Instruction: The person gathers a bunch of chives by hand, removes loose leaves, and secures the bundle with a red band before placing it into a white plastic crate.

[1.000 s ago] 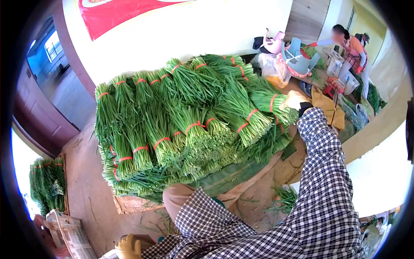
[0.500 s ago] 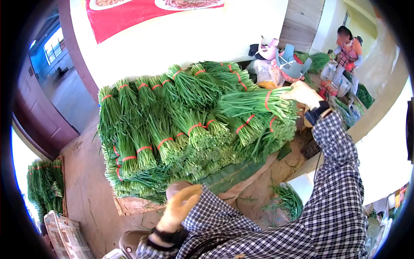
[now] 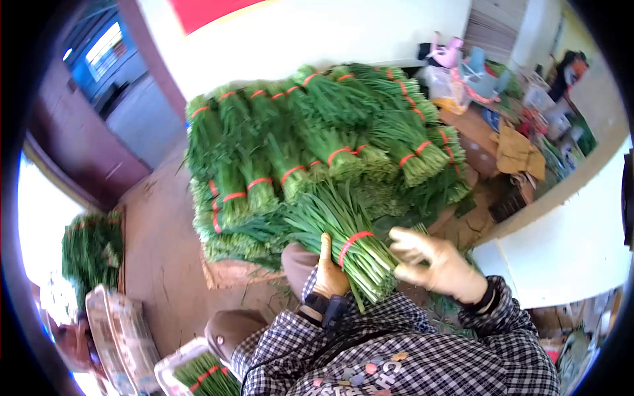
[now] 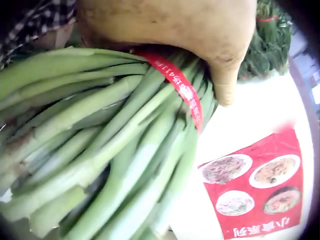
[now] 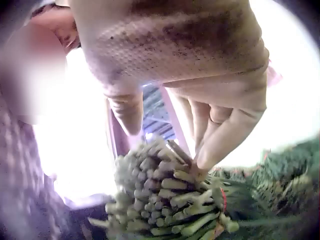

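Here, left hand (image 3: pixel 331 276) grips green bundle (image 3: pixel 367 263) beside red band (image 3: pixel 347 244), fingers clamped on it; right hand (image 3: pixel 444 267) at stem ends (image 5: pixel 165 200), thumb and fingers apart.

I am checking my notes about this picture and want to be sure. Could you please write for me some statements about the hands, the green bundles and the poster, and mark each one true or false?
1. The left hand grips a bundle of greens. True.
2. The band around this bundle is blue. False: it is red.
3. The right hand is at the leaf tips of this bundle. False: it is at the cut stem ends.
4. The wall poster shows plates of food. True.
5. Many banded bundles lie in a pile near the wall. True.
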